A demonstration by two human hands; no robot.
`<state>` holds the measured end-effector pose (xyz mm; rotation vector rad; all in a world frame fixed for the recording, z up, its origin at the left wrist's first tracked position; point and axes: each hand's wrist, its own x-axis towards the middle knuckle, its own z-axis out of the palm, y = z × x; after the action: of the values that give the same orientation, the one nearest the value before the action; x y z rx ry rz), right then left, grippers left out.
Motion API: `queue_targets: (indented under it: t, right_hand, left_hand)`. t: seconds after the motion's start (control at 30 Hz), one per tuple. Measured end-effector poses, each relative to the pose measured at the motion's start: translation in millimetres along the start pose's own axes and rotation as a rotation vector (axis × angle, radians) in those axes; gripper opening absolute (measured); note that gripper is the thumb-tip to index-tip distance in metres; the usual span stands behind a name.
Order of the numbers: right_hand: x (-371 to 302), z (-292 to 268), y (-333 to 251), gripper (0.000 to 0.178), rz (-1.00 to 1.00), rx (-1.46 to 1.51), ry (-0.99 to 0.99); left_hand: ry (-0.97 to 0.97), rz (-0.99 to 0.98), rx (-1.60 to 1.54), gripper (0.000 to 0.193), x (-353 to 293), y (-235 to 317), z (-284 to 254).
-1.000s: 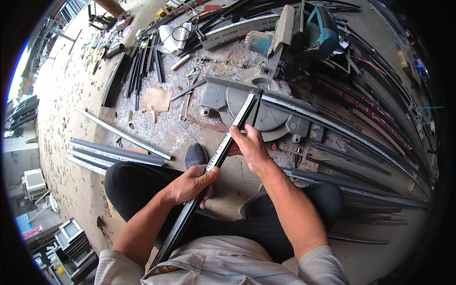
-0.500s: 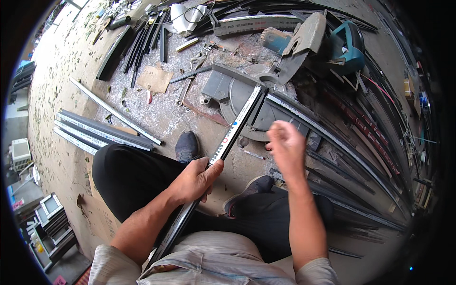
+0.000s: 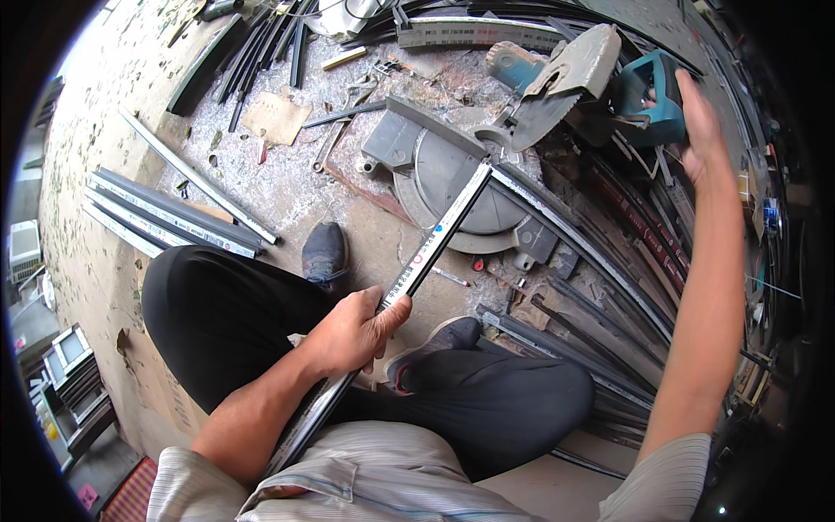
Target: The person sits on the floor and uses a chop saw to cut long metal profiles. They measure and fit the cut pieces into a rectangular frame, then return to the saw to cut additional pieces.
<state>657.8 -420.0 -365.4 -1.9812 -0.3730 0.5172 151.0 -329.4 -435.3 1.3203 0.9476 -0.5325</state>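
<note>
My left hand (image 3: 355, 331) is closed round a long dark metal profile (image 3: 444, 230) with a white printed film along it. The profile slants from beside my body up to the round grey base (image 3: 444, 178) of a mitre saw, where its far end rests near the fence. At the far right my right hand (image 3: 703, 130) grips the saw's teal handle (image 3: 652, 100), its fingers partly hidden behind it. The saw's blade (image 3: 544, 126) and grey guard (image 3: 581, 61) stand raised above the base. Another long profile (image 3: 583, 248) runs from the base toward the lower right.
Several film-covered profiles (image 3: 174, 217) lie on the floor at left. A wrench (image 3: 326, 143), a cardboard scrap (image 3: 274, 117) and a marker pen (image 3: 452, 277) lie around the saw. Dark strips crowd the right side. My shoes (image 3: 324, 252) flank the held profile.
My right hand has moved from beside the saw base up and right onto the teal handle. My left hand keeps its hold on the profile. The whole view has shifted slightly.
</note>
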Motion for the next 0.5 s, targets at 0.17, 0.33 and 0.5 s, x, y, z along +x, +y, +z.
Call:
queue_targets:
  t: [0.17,0.33,0.5]
  right_hand:
    - [49.3,12.7,-21.6,0.042,0.123,0.016,-0.053]
    - [54.8,16.1,-24.9,0.033,0.178,0.107,-0.111]
    - [65.6,7.7,-22.4,0.024,0.192,0.143,-0.193]
  left_hand:
    - [0.013,0.0,-0.012,0.059,-3.8,4.0,-0.2]
    - [0.028,-0.011,-0.033,0.059,-3.1,6.2,0.2]
    - [0.028,0.022,-0.014,0.062,1.2,-0.2,2.9]
